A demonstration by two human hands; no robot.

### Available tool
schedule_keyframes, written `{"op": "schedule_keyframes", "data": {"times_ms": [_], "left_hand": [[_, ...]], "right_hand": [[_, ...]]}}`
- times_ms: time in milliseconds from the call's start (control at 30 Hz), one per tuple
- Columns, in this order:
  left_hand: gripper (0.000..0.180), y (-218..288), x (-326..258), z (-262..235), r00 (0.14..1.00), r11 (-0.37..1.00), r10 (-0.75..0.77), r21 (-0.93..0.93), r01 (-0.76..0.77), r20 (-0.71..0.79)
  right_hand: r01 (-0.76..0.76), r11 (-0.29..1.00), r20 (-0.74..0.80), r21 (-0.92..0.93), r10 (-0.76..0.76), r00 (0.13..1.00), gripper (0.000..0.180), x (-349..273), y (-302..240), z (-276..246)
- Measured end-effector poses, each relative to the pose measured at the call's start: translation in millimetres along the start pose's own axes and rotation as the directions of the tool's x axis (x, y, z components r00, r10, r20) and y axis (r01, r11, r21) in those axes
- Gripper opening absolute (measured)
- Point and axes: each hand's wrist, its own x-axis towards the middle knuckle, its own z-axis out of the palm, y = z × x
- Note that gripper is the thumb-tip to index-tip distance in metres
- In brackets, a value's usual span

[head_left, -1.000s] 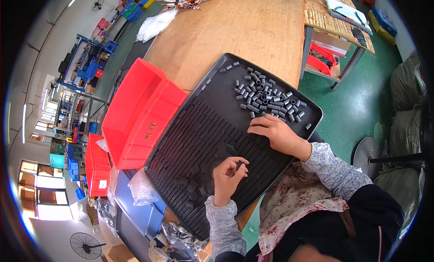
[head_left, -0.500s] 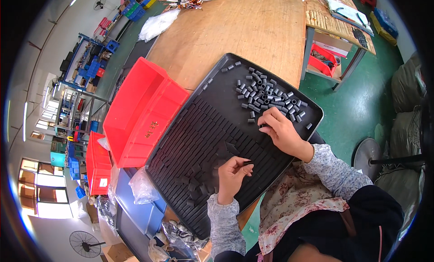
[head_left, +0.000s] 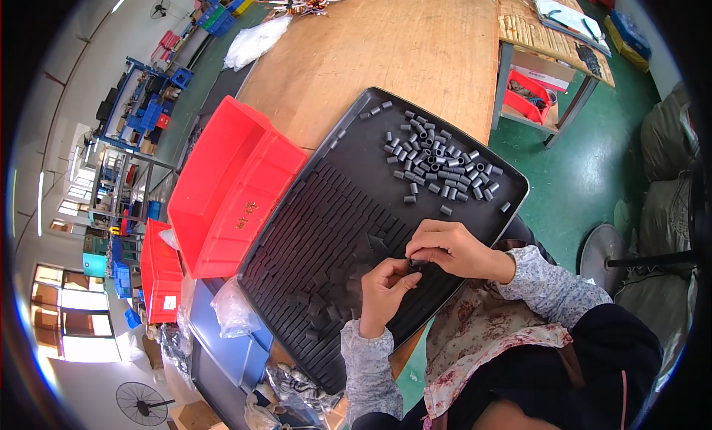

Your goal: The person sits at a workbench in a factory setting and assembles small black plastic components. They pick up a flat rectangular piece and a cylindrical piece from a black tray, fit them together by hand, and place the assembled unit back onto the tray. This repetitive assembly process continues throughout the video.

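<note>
A broad wooden worktable (head_left: 393,51) is set across the upper middle of the view, and a second table topped with a slatted wooden surface (head_left: 552,29) is placed at its right end. The floor is coated in glossy green paint (head_left: 593,155). Blue metal shelving racks loaded with blue bins (head_left: 141,111) are lined up along the left side. Bright windows (head_left: 55,319) are seen at the lower left, through which daylight is let in. A black floor fan (head_left: 141,402) is stood at the bottom left, and a round grey pedestal base (head_left: 601,248) is seen at the right. Stuffed grey sacks (head_left: 667,140) are piled by the right edge.
</note>
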Motion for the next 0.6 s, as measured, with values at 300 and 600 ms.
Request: {"op": "schedule_keyframes", "data": {"times_ms": [300, 600], "left_hand": [[0.017, 4.4, 1.8, 1.1, 0.999, 0.999, -0.039, -0.006, 0.039, -0.013], [0.018, -2.2, 1.9, -0.8, 1.0, 0.999, -0.026, -0.02, 0.026, -0.01]], "right_hand": [[0.118, 0.988, -0.021, -0.094, -0.121, 0.992, 0.019, -1.4, 2.3, 1.6], [0.187, 0.982, 0.024, 0.027, -0.188, 0.982, 0.032, -1.5, 0.0, 4.3]]}}
